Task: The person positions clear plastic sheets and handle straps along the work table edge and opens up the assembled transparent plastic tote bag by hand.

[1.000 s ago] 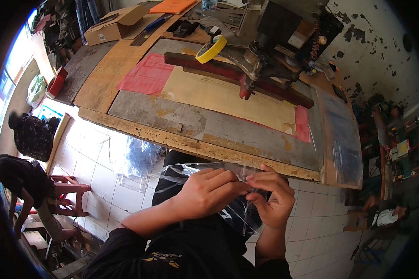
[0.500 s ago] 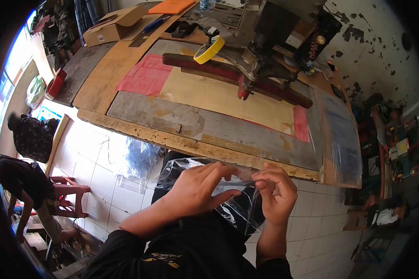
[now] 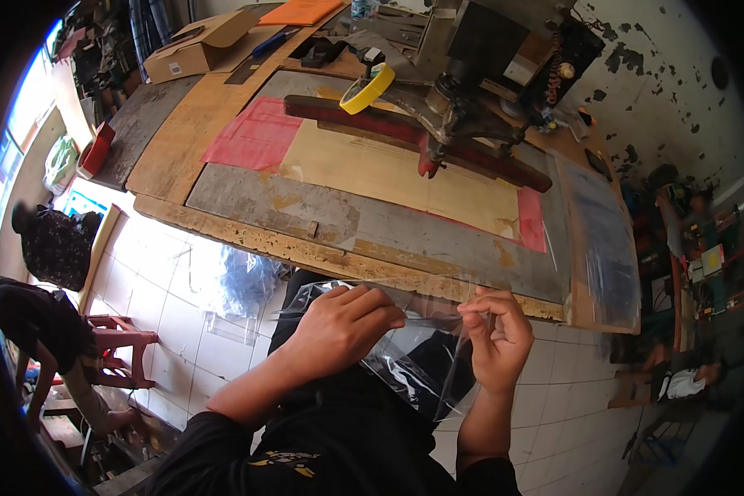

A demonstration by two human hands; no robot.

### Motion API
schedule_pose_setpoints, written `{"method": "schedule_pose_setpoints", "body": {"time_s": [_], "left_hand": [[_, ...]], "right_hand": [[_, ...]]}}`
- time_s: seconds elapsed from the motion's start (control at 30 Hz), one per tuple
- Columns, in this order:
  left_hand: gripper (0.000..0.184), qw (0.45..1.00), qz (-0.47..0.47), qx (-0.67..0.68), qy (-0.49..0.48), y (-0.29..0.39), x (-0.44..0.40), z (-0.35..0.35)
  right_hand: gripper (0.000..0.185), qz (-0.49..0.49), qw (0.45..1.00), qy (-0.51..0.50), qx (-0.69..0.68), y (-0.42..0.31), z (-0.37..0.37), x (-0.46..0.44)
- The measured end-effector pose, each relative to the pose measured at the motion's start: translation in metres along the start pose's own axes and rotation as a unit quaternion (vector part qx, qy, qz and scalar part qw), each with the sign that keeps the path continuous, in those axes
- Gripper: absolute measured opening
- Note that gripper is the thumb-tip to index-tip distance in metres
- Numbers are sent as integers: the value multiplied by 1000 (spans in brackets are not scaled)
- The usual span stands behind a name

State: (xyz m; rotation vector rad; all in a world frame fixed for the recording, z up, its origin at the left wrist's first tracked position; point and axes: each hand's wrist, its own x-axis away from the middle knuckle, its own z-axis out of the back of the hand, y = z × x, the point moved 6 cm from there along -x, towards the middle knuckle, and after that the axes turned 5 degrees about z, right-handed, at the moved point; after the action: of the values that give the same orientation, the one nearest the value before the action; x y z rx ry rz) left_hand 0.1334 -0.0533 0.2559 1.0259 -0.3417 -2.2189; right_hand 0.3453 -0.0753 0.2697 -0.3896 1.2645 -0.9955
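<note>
A clear plastic sheet [image 3: 409,372], glossy and creased, hangs over my lap just in front of the table edge. My left hand [image 3: 345,326] is closed on its upper left part, fingers curled with the fingertips turned away from view. At the sheet's upper right corner, my right hand [image 3: 500,335] pinches the edge between thumb and fingers. The film stretches between both hands. Beyond them, on the table, lies a cream sheet [image 3: 372,186] with red material [image 3: 252,136] at its ends, under a press arm's dark red bar [image 3: 504,169].
A yellow tape roll [image 3: 367,89] rests on the bar. Stacked clear sheets [image 3: 603,248] lie at the table's right end. A cardboard box [image 3: 198,50] stands far left. Clear plastic [image 3: 240,285] lies on the floor beside a red stool [image 3: 120,347]. Other people sit at both sides.
My left hand's fingers have curled in, and the hand has shifted slightly left from the right hand. The right hand keeps its pinch, a little further right.
</note>
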Motion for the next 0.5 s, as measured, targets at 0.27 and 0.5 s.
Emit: {"method": "schedule_pose_setpoints", "body": {"time_s": [0.27,0.5], "left_hand": [[13,999,0,-24,-25,0,0,-3],[13,1000,10,-14,-6,-3,-2,9]], "right_hand": [[13,60,994,-19,84,-7,-2,-4],[15,51,996,29,69,-2,8,-2]]}}
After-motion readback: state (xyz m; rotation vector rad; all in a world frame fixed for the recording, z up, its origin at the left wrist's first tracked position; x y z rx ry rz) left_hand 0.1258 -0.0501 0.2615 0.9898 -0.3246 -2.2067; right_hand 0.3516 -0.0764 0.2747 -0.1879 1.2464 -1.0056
